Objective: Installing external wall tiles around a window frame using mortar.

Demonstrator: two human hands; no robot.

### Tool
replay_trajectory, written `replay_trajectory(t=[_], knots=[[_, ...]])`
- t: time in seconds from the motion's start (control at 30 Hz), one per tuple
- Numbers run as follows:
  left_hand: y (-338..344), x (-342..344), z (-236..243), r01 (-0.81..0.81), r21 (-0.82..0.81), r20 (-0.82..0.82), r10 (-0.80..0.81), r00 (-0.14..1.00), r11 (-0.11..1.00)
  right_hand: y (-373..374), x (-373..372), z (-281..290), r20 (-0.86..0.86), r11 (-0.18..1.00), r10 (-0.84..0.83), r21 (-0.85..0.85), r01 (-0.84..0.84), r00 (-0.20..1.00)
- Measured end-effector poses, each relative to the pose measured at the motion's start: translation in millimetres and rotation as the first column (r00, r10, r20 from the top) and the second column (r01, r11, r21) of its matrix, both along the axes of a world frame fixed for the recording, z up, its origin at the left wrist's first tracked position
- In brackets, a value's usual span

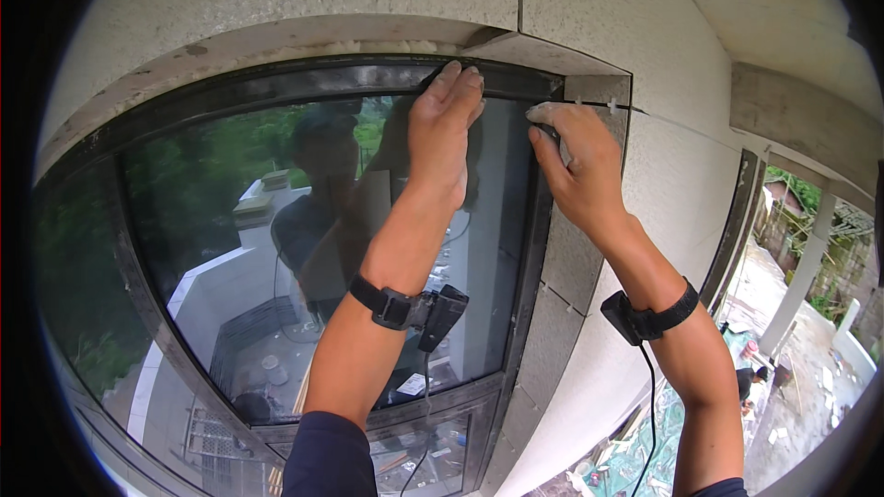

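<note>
Two bare hands work at the top right corner of a dark-framed window (516,248) set in a pale textured wall (663,184). Left hand (444,129) lies flat w/ fingers straight, fingertips pressed on the top frame rail; it grips nothing. Right hand (575,166) is curled narrow, thumb and forefinger pinching a small pale lump (545,112), maybe putty or a cloth scrap, can't tell which, held right at the frame's corner where a thin seam runs off to the right. Each wrist wears a black strap w/ a small black unit; a cable hangs from each.

Risks, as a judgement: the spot looks high above the ground at lower right, where another person (748,379) crouches among debris, so a dropped lump or a slip could fall that way. Leaning weight on the glass (276,248) via the flat left hand may stress the pane or smear it. Hanging cables could snag on the frame edge.

Packages, labels, signs: none clearly seen. Only small pale scraps show thru the lower pane, near the bottom, too blurred to tell.
</note>
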State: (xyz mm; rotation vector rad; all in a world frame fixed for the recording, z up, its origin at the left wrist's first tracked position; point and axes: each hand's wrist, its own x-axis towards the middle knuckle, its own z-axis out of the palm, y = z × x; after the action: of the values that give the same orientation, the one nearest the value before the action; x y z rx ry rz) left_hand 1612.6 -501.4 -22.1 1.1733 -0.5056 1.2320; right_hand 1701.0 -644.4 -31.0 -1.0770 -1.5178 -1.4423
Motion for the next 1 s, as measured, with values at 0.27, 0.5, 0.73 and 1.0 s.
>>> replay_trajectory(t=[0.27, 0.5, 0.73, 1.0], knots=[[5, -13, 6, -0.409, 0.132, 0.129, 0.393, 0.91, 0.903, -9, 5, -14, 0.05, 0.994, -0.095, -0.057, 0.098, 0.994], [13, -24, 14, -0.671, 0.163, 0.24, 0.631, 0.738, 0.723, -7, 3, -14, 0.078, 0.993, -0.102, -0.054, 0.106, 0.992], [-2, -14, 20, -0.765, 0.175, 0.355, 0.685, 0.636, 0.62, -7, -2, -8, -0.055, 0.986, -0.135, -0.106, 0.129, 0.989], [-23, 3, 29, -0.653, 0.051, 0.33, 0.605, 0.725, 0.755, -2, -2, 25, -0.234, 1.0, 0.005, -0.002, -0.006, 0.972]])
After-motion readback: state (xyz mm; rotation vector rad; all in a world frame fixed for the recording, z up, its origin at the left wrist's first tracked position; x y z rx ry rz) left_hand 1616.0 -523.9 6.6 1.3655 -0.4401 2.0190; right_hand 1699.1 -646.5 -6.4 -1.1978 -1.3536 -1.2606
